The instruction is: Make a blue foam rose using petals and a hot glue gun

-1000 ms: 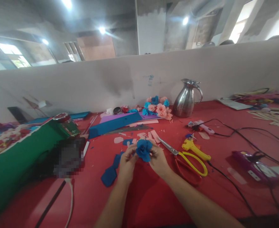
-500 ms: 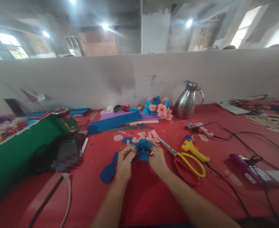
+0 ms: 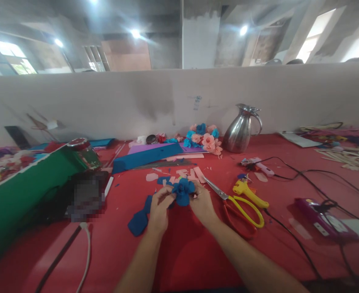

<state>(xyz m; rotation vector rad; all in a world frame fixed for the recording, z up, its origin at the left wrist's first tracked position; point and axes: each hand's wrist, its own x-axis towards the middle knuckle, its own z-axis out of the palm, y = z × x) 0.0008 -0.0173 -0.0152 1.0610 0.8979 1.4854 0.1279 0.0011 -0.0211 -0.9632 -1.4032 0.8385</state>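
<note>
A dark blue paper flower [image 3: 183, 191] is held up between both hands over the red table. My left hand [image 3: 162, 205] pinches its petals from the left side. From the right, my right hand [image 3: 203, 203] is closed on the flower's edge, its fingertips partly hidden behind the petals. Cut blue paper petals [image 3: 138, 222] lie on the table beside my left wrist. Pink paper scraps [image 3: 191, 175] are scattered just beyond the flower. Scissors with red and yellow handles [image 3: 243, 207] rest to the right of my right hand, blades pointing toward the scraps.
A yellow glue gun [image 3: 250, 194] with a cord lies past the scissors, near a purple power strip [image 3: 326, 219]. At the back stand a steel jug [image 3: 239, 129] and a bunch of pink and blue paper flowers [image 3: 208, 141]. A green box wall [image 3: 36, 183] borders the left.
The blue flower has turned slightly in my fingers, so its centre faces me more. Both hands stay in nearly the same place.
</note>
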